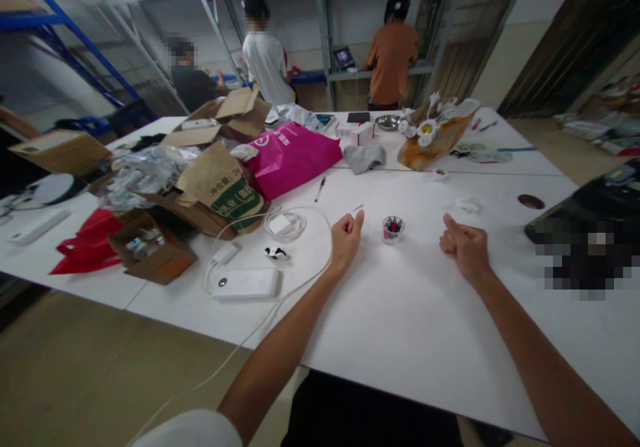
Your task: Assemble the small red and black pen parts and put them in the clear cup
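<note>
Head view: both hands rest on a white table (410, 313) in the middle of the frame. The left hand (346, 237) is loosely curled, fingers folded in, and its fingertips pinch a thin pale stick (358, 208) that pokes out toward the upper right. The right hand (465, 247) is closed to a loose fist with the thumb raised; it holds nothing that can be seen and its side lies on the table. Between the two hands, a little above them, stands a small clear cup (393, 228) with red and dark bits inside, touched by neither hand.

Just left of the left hand a white cable (280, 219) loops around a small white charger, and a white power bank (246, 283) lies at centre left. Bare table surface stretches from the hands down to the near edge at the bottom; a round hole (531, 201) sits at the right.

At upper left a brown paper bag (220, 187) bears a green label with Chinese writing too small to read, beside a pink bag (293, 157) with a white logo.
</note>
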The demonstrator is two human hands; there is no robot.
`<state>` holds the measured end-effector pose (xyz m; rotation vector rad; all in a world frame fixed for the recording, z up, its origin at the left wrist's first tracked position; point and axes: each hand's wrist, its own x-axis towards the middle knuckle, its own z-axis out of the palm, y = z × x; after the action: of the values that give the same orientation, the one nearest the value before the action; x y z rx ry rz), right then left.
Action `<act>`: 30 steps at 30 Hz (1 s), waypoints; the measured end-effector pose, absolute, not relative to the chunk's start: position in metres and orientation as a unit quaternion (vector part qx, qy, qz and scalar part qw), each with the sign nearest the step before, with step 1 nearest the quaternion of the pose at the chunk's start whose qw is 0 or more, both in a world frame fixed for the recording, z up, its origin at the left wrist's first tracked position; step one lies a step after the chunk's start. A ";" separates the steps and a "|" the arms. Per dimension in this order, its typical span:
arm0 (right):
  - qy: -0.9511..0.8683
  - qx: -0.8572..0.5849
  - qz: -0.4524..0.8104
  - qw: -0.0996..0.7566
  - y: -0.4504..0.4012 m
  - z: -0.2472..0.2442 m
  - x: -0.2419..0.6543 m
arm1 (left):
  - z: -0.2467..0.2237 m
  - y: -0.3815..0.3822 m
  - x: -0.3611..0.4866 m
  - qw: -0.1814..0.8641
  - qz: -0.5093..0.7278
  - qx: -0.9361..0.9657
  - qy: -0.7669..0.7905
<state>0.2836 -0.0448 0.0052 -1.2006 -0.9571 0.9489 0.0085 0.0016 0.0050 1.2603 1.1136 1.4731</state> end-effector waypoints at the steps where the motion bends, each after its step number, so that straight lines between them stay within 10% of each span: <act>1: -0.390 -0.499 0.432 0.642 -0.045 0.005 0.285 | 0.005 0.003 0.009 0.478 0.591 0.478 0.440; 30: -0.303 -0.458 0.479 0.685 -0.041 0.006 0.286 | 0.008 0.007 0.014 0.578 0.595 0.399 0.390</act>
<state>0.2859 -0.0408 0.0064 -1.0258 -0.6787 1.0720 0.0140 0.0074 0.0082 0.9338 0.9134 1.3912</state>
